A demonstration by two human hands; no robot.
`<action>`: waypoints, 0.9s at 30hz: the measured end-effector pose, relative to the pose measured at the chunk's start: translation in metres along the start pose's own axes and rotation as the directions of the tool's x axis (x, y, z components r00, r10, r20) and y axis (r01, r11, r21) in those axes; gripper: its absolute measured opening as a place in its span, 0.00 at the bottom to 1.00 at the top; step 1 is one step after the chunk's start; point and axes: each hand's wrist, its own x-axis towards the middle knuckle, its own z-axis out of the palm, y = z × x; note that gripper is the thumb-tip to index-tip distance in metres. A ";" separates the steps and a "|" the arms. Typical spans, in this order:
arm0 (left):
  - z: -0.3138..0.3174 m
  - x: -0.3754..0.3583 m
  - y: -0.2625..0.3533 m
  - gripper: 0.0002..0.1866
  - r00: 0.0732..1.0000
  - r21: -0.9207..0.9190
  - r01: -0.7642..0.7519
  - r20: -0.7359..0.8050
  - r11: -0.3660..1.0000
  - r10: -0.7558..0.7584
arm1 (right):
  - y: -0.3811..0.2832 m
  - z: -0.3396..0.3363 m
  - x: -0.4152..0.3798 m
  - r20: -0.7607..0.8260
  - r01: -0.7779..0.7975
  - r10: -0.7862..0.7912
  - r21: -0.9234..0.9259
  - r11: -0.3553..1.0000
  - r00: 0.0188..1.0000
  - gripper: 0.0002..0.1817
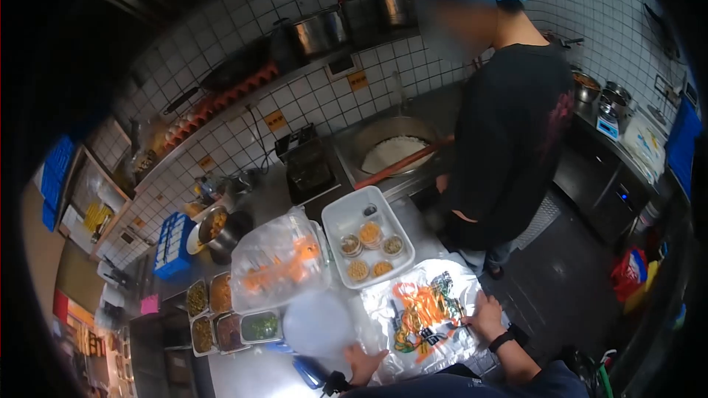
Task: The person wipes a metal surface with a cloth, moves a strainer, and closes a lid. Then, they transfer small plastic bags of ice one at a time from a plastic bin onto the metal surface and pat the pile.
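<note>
A tangle of orange, yellow and green strands with dark pieces [428, 313] lies on a sheet of silver foil [380, 302] at the counter's front. My right hand [487, 317], a dark band on its wrist, rests at the foil's right side, fingertips closed together at the edge of the tangle. What they pinch there I cannot tell. At the foil's lower left edge, my left hand [363, 363] has its thumb and fingers spread, with nothing in it. A round, whitish translucent lid-like disc [318, 324] is just beyond that hand.
Behind the foil stands a white tub [402, 210] with several small jars. Left of it are a plastic-covered container [284, 250] and metal trays of chopped food [260, 326]. A person [509, 125] in a blue hair cover stands beside a large pan [369, 136] at the back right.
</note>
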 end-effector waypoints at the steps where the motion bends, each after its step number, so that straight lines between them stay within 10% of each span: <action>1: 0.015 0.006 -0.011 0.47 1.000 0.010 0.005 0.012 1.000 -0.005 | 0.002 0.003 0.006 0.017 0.007 -0.008 0.019 1.000 1.000 0.49; 6: 0.032 0.016 -0.030 0.47 0.921 -0.387 0.249 0.377 0.888 -0.094 | 0.004 0.007 0.024 0.003 0.196 -0.196 0.013 0.981 0.981 0.49; 8: 0.031 0.014 -0.028 0.46 0.921 -0.584 0.294 0.385 0.757 -0.061 | 0.002 0.007 0.026 0.015 0.228 -0.228 -0.035 0.973 0.974 0.49; 14: 0.022 0.008 -0.002 0.38 0.985 -0.434 0.128 0.158 0.892 -0.065 | -0.007 0.022 0.008 0.013 0.232 -0.232 -0.141 0.962 0.973 0.51; 15: 0.054 0.016 -0.027 0.36 0.980 -0.241 -0.197 -0.049 0.950 0.191 | -0.009 0.027 0.003 -0.025 0.244 -0.251 -0.169 0.955 0.968 0.51; 17: 0.120 0.026 -0.079 0.31 0.650 0.295 -0.657 -0.246 0.694 0.719 | -0.012 0.035 -0.005 -0.035 0.217 -0.228 -0.200 0.955 0.973 0.51; 20: 0.061 0.026 -0.040 0.23 0.991 -0.384 -0.105 0.038 0.917 0.129 | -0.019 0.037 -0.008 -0.070 0.240 -0.260 -0.215 0.947 0.963 0.51; 27: -0.007 0.007 -0.007 0.19 0.993 -0.493 0.088 0.107 0.866 -0.040 | -0.042 0.024 -0.010 0.033 0.224 -0.222 -0.141 0.964 0.975 0.47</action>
